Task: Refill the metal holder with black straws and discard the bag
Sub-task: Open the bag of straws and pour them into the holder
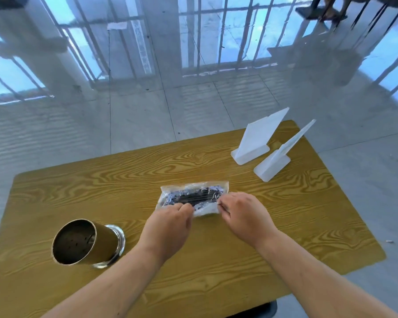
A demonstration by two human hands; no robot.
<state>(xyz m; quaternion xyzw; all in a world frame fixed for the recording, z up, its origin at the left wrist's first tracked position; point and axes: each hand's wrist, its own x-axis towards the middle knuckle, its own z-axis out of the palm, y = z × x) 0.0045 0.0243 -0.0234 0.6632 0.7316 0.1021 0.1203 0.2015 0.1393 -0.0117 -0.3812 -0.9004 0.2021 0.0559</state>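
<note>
A clear plastic bag (193, 196) lies flat on the wooden table (101, 184), with black straws (194, 197) showing through it. My left hand (170, 222) pinches the bag's near edge at its left part. My right hand (241, 216) pinches the same edge at its right end. The fingertips of both hands are curled on the plastic. The metal holder (85, 243), a shiny cylinder with a flared base, stands at the near left of the table, apart from both hands. Its inside looks dark and holds no straws that I can see.
Two white plastic stands (255, 141) (276, 159) sit at the table's far right corner. Glossy tiled floor (147, 111) surrounds the table. A dark seat edge (257, 311) shows below the table's near side.
</note>
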